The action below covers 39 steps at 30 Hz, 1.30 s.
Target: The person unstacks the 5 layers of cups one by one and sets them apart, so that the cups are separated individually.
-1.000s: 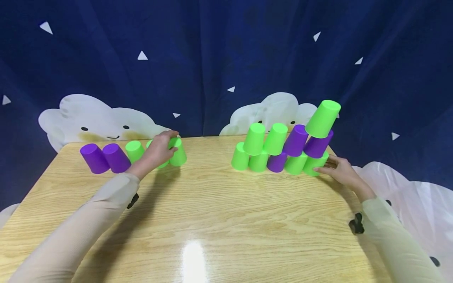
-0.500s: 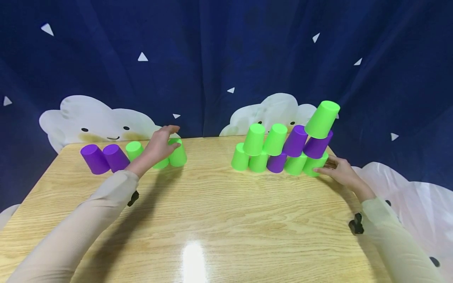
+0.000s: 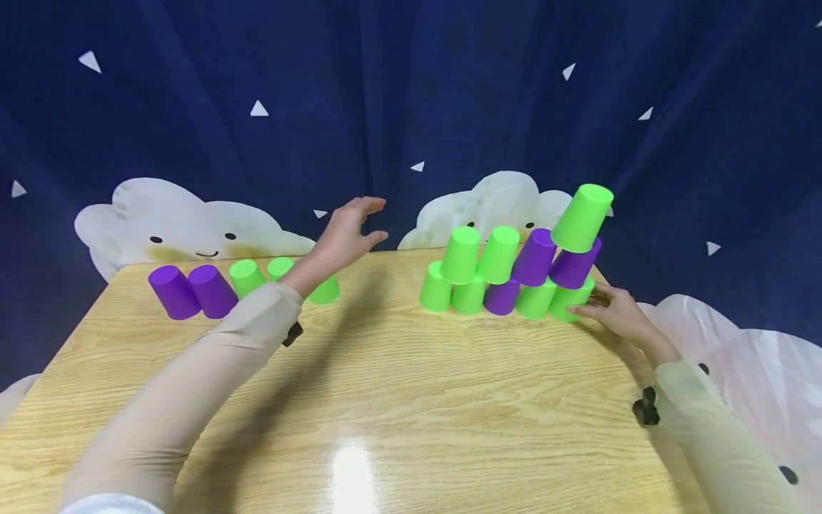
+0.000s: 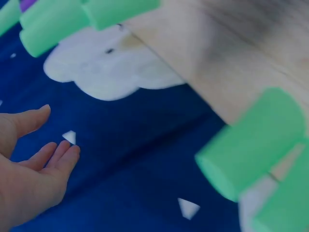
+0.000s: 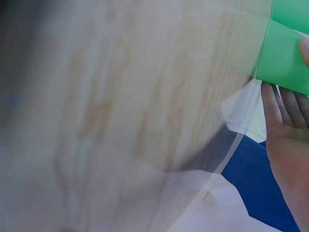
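My left hand (image 3: pixel 349 232) is raised above the table's back edge, thumb and fingers apart with nothing between them. Below its wrist stands the end green cup (image 3: pixel 325 290) of a left-hand row, partly hidden by the forearm. At the right, upside-down green and purple cups form a stepped stack. My right hand (image 3: pixel 613 310) holds the stack's bottom right green cup (image 3: pixel 570 300) from the side, thumb in front and fingers behind. In the right wrist view those fingers reach along the green cup (image 5: pixel 285 58). One green cup (image 3: pixel 582 218) tops the two purple cups of the second layer.
Two purple cups (image 3: pixel 174 293) and more green cups (image 3: pixel 247 277) continue the left row. The stack's second layer has two green cups (image 3: pixel 461 255) at its left. A dark blue curtain (image 3: pixel 366 107) with white clouds hangs behind the wooden table (image 3: pixel 411 400).
My left hand has risen off the green cups in the left row and moved right, carrying nothing. My right hand stays at the bottom right cup, and the stack keeps its shape.
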Each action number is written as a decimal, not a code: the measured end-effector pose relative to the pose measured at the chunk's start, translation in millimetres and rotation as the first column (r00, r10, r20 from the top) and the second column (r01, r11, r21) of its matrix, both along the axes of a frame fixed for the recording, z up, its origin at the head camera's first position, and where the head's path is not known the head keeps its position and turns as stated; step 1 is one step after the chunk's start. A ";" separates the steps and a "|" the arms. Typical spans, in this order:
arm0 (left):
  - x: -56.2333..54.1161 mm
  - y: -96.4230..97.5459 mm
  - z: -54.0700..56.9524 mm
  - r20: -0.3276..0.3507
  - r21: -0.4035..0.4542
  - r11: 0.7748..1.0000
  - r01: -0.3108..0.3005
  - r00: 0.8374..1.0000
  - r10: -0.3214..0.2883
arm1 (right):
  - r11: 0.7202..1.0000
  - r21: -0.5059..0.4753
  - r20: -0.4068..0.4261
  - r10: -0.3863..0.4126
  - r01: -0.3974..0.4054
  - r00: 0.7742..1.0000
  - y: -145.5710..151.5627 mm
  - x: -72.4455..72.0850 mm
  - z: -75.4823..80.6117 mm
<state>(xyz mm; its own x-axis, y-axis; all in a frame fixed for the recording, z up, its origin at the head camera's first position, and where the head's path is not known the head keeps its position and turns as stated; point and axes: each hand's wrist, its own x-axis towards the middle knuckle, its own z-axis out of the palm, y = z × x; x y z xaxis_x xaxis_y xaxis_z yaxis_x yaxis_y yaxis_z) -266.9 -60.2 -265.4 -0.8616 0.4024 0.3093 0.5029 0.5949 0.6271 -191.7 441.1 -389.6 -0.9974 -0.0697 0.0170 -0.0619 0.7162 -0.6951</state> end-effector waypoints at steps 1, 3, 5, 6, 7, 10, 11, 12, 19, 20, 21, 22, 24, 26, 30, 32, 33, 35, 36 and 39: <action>-0.4 7.7 3.9 -0.011 0.010 1.000 0.014 1.000 -0.014 | 1.000 0.001 0.000 0.000 0.000 1.000 0.1 0.3 -0.1; -1.3 24.0 11.9 -0.034 0.033 0.998 0.050 0.998 -0.048 | 1.000 -0.002 0.001 -0.001 0.001 1.000 0.2 1.3 0.2; -1.0 41.2 20.1 -0.054 0.046 0.995 0.084 0.995 -0.082 | 1.000 -0.002 -0.003 -0.002 0.002 1.000 -0.1 2.5 0.8; -0.8 50.3 24.1 -0.067 0.053 0.994 0.100 0.993 -0.096 | 1.000 -0.003 -0.004 -0.002 0.002 1.000 -0.2 3.2 1.1; 0.0 59.5 28.1 -0.077 0.059 0.991 0.118 0.991 -0.113 | 1.000 -0.003 -0.005 -0.003 0.003 1.000 -0.6 4.1 1.6; 2.7 87.7 39.1 -0.094 0.076 0.983 0.165 0.983 -0.157 | 1.000 -0.001 -0.013 -0.004 0.004 1.000 -1.4 5.5 1.7; 3.6 97.1 42.3 -0.100 0.081 0.980 0.181 0.980 -0.173 | 1.000 -0.005 -0.013 -0.007 0.007 1.000 -1.8 5.9 1.7; 4.8 106.3 45.4 -0.099 0.086 0.977 0.196 0.977 -0.187 | 1.000 -0.007 -0.013 -0.006 0.006 1.000 -1.9 5.7 1.1; 12.6 159.7 61.4 -0.072 0.048 0.960 0.277 0.959 -0.274 | 1.000 -0.025 -0.004 -0.005 0.005 1.000 -5.7 1.4 -1.0; 13.7 165.8 62.7 -0.065 0.038 0.958 0.283 0.958 -0.281 | 1.000 -0.030 -0.003 -0.002 0.002 1.000 -6.4 0.9 -0.5; 14.4 171.9 63.7 -0.061 0.031 0.957 0.290 0.956 -0.287 | 0.999 -0.037 -0.002 -0.003 0.003 1.000 -7.3 0.4 -0.1; 15.0 177.7 64.3 -0.056 0.026 0.955 0.295 0.955 -0.293 | 0.999 -0.040 -0.002 0.000 0.000 1.000 -8.5 0.1 0.7; 16.0 189.1 65.1 -0.043 0.027 0.953 0.303 0.953 -0.301 | 0.999 -0.052 0.001 0.006 -0.006 1.000 -10.8 -0.7 1.7; 16.4 200.0 65.5 -0.034 0.031 0.952 0.305 0.952 -0.304 | 0.998 -0.058 0.006 0.011 -0.010 1.000 -13.4 -1.0 2.5; 16.9 217.4 66.1 -0.033 0.019 0.953 0.302 0.953 -0.301 | 0.998 -0.068 0.001 0.010 -0.010 1.000 -18.7 -1.7 3.0; 16.6 223.6 66.5 -0.047 0.005 0.953 0.302 0.952 -0.302 | 0.998 -0.068 -0.006 0.010 -0.010 1.000 -20.1 -2.4 2.6; 16.5 226.0 66.7 -0.053 0.000 0.953 0.304 0.951 -0.303 | 0.998 -0.068 -0.010 0.009 -0.010 1.000 -20.5 -2.8 2.5; 16.2 229.7 67.3 -0.059 -0.001 0.952 0.307 0.950 -0.306 | 0.998 -0.067 -0.021 0.011 -0.012 1.000 -20.9 -3.5 1.8; 16.0 231.0 67.5 -0.059 0.000 0.952 0.306 0.951 -0.305 | 0.998 -0.063 -0.027 0.012 -0.014 1.000 -20.9 -4.1 1.5; 15.8 233.7 68.1 -0.047 0.010 0.953 0.301 0.953 -0.301 | 0.998 -0.058 -0.039 0.016 -0.018 0.999 -20.9 -5.2 0.9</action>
<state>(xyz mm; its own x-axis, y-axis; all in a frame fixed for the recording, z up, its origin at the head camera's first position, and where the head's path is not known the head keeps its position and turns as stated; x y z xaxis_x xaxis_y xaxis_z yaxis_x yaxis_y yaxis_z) -251.1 173.4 -197.3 -0.6866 0.6353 0.3535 0.6847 0.4014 0.6084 -196.9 420.2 -388.7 -0.9947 -0.0842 0.0595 -0.1008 0.6731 -0.7327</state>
